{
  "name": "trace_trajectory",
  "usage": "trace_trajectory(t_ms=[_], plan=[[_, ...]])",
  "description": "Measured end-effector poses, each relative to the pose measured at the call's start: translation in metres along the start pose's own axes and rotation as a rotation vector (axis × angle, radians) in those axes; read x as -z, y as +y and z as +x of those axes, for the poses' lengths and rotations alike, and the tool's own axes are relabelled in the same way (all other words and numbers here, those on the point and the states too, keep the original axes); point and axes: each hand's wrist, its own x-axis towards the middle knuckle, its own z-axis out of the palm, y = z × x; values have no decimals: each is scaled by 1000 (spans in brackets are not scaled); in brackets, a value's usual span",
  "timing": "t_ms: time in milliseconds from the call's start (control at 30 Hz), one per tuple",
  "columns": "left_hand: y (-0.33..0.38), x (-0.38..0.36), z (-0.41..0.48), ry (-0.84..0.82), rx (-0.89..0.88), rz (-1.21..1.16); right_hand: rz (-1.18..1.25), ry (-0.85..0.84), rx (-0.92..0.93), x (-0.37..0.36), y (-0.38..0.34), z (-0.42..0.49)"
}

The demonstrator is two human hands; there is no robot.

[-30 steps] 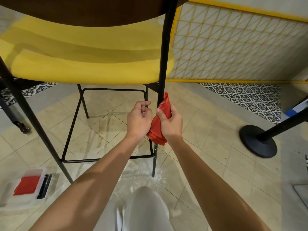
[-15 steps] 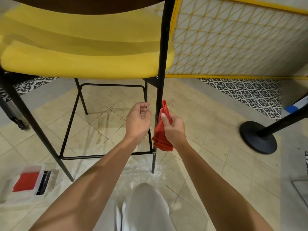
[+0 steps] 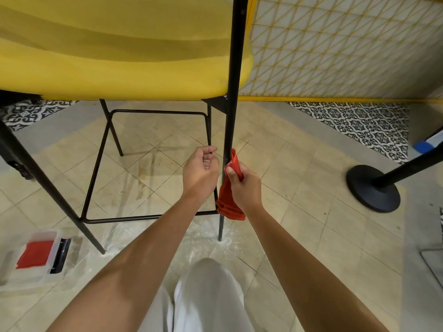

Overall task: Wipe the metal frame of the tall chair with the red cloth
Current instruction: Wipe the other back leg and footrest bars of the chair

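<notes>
The tall chair has a yellow seat (image 3: 124, 68) on a thin black metal frame. Its front right leg (image 3: 233, 97) runs straight down the middle of the view. My right hand (image 3: 244, 188) grips the red cloth (image 3: 227, 202) and presses it round this leg, about halfway between seat and floor. The cloth's loose end hangs below my fist. My left hand (image 3: 200, 173) is just left of that, with its fingers curled round the thinner leg (image 3: 209, 125) behind.
A clear plastic box (image 3: 36, 257) holding another red cloth lies on the tiled floor at lower left. A black stanchion base (image 3: 374, 190) with its pole stands at right. A yellow lattice panel (image 3: 335, 44) forms the wall behind. My knee (image 3: 206, 295) is at bottom centre.
My right hand has slid the red cloth down the front leg, away from the seat. My left hand has stayed where it was on the frame.
</notes>
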Motion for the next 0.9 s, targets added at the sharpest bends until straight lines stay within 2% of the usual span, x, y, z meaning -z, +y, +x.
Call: trace_trajectory(t_ms=[233,400,633,900], plan=[[-19,-8,-5,-19,50,-5,-20,-97,-160,-6,23,-1],[-24,-8,-2,-10,67,-17,-12,-94,-98,0,15,0],[-22,-12,3,2,106,-52,155,63,56,12,-29,6],[-24,-5,0,5,126,-75,80,315,59,-11,-34,0]])
